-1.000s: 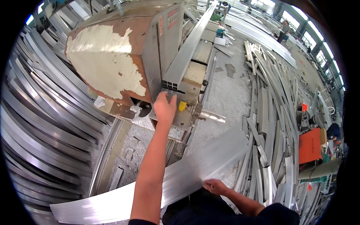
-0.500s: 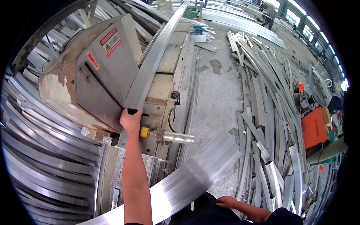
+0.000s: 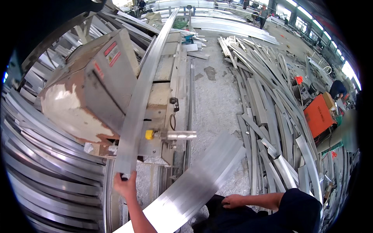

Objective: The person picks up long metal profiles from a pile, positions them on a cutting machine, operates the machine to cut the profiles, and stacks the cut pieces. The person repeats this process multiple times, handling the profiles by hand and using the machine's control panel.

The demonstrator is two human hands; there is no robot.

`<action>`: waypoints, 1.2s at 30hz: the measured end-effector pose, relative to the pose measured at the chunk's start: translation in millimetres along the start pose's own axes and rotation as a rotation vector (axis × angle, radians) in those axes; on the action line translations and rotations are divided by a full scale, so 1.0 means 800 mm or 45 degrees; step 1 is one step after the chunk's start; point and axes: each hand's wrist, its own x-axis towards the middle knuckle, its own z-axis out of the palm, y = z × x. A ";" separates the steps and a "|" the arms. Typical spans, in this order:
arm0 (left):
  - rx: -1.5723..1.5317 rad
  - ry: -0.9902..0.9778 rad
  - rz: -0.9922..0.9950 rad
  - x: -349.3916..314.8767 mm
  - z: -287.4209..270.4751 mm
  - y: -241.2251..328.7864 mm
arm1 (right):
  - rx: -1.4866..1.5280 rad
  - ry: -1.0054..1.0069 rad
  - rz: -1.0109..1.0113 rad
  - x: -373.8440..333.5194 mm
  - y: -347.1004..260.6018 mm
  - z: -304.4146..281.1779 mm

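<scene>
At bottom centre the right hand is curled by dark clothing; whether it holds anything I cannot tell. A wide strip lies just left. Lower left of centre, the left hand grips the bar, which runs past the machine, upper left, to the top.

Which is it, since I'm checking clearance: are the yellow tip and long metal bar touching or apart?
Apart: the head view shows a narrow strip of metal plate between the yellow tip and the long metal bar.
</scene>
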 end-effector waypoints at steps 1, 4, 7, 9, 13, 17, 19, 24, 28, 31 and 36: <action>0.001 -0.006 -0.057 -0.026 -0.031 -0.010 | -0.002 0.050 -0.060 0.006 -0.017 -0.008; 0.067 0.015 -0.029 -0.106 -0.128 -0.051 | -0.016 -0.024 -0.201 0.038 -0.097 -0.050; -0.047 0.066 -0.113 -0.185 -0.236 -0.086 | -0.211 0.254 -0.464 0.099 -0.165 -0.066; -0.086 0.072 -0.303 -0.246 -0.313 -0.114 | -0.369 0.693 -0.856 0.136 -0.225 -0.083; 0.118 -0.050 -0.364 -0.345 -0.465 -0.146 | -0.719 0.775 -1.205 0.182 -0.401 -0.161; -0.093 0.009 -0.573 -0.430 -0.577 -0.206 | -1.282 0.542 -1.278 0.235 -0.494 -0.212; -0.147 0.050 -0.603 -0.460 -0.630 -0.210 | -1.474 0.327 -1.049 0.218 -0.535 -0.210; -0.115 0.057 -0.878 -0.578 -0.731 -0.228 | -1.376 0.057 -1.392 0.220 -0.603 -0.095; -0.306 0.855 -0.902 -0.648 -0.685 -0.232 | -1.377 0.044 -1.457 0.209 -0.617 -0.072; -0.607 0.783 -0.995 -0.634 -0.561 -0.177 | -1.382 0.009 -1.518 0.197 -0.634 -0.017; -1.962 1.015 -0.490 -0.450 -0.370 -0.143 | -1.480 -0.204 -1.422 0.114 -0.719 0.136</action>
